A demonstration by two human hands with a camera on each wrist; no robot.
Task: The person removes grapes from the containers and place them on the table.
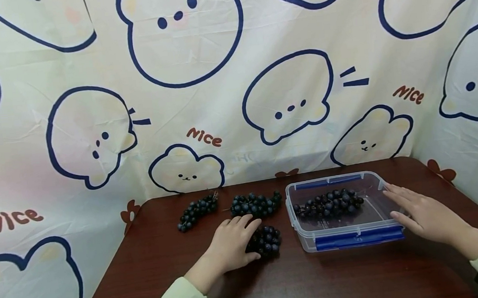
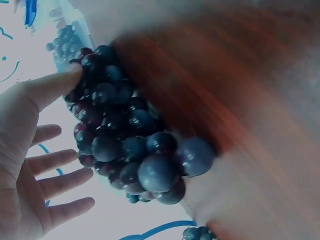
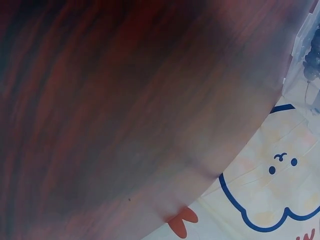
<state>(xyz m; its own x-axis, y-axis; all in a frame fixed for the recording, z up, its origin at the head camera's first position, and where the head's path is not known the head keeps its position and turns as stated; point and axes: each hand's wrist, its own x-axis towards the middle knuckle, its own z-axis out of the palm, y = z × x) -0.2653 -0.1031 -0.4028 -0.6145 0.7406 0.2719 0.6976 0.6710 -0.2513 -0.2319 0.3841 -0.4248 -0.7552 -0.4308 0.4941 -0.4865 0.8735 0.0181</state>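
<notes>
My left hand reaches over a bunch of dark grapes on the table, left of the container. Up close in the left wrist view, the thumb touches that bunch of grapes and the other fingers extend beside it, fairly straight. On the right, my right hand rests its straight fingers against the right side of a clear plastic container with blue clips. Inside the container, toward its left, lies another grape bunch. The right wrist view does not show the right hand.
Two more grape bunches lie farther back on the dark wooden table: one at the left, another in the middle. A white cloth printed with cartoon animals hangs behind and beside the table.
</notes>
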